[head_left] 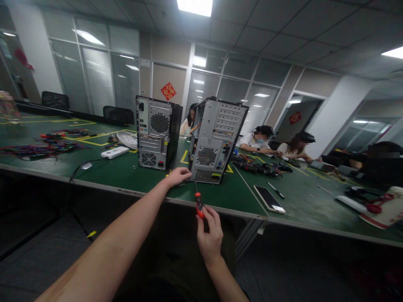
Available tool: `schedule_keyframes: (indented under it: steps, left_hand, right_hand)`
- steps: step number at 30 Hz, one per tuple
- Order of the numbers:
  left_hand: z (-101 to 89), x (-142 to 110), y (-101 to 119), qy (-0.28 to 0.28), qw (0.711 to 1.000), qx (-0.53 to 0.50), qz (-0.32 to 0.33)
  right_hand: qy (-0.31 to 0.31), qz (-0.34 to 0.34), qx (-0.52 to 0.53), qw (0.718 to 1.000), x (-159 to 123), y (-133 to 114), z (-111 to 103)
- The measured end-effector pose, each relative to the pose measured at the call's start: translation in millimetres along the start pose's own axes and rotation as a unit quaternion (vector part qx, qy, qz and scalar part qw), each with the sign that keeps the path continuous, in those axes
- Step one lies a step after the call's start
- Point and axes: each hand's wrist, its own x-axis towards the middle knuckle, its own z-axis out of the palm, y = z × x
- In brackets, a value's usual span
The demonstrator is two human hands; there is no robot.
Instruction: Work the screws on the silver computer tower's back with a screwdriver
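Note:
My right hand [210,235] is closed around the red and black handle of a screwdriver [199,204], whose thin shaft points up at the lower left corner of a grey computer case [217,140]. Whether the tip touches a screw there is too small to tell. My left hand [179,177] reaches to that same corner with its fingers bent together; anything between the fingertips is hidden. The case stands upright, its rear panel with slots, vents and ports facing me. To its left stands a second, black-sided computer case [153,134], also rear side forward.
On the green table [176,195] lie a white power strip [115,152], bundled wires [40,147], black cables [267,168], a phone [269,199] and a pen [276,190]. Several people sit across and to the right. The table's front edge runs just below my hands.

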Motion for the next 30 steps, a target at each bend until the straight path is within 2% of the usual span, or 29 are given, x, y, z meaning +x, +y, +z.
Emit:
schedule_keyframes:
  steps: [13, 19, 25, 30]
  left_hand:
    - [0.3, 2.6, -4.9, 0.003, 1.0, -0.002, 0.004]
    - [-0.8, 0.8, -2.3, 0.002, 1.0, 0.006, 0.003]
    - [-0.5, 1.0, -2.3, 0.002, 1.0, 0.004, 0.009]
    - [-0.6, -0.3, -0.9, 0.004, 1.0, 0.003, 0.004]
  right_hand:
    - [-0.002, 0.001, -0.01, 1.0, 0.0, 3.3, 0.9]
    - [0.007, 0.028, -0.001, 1.0, 2.2, 0.2, -0.8]
    - [0.006, 0.008, 0.0, 1.0, 2.5, -0.1, -0.9]
    - [-0.006, 0.047, 0.005, 0.999, 2.5, 1.0, -1.9]
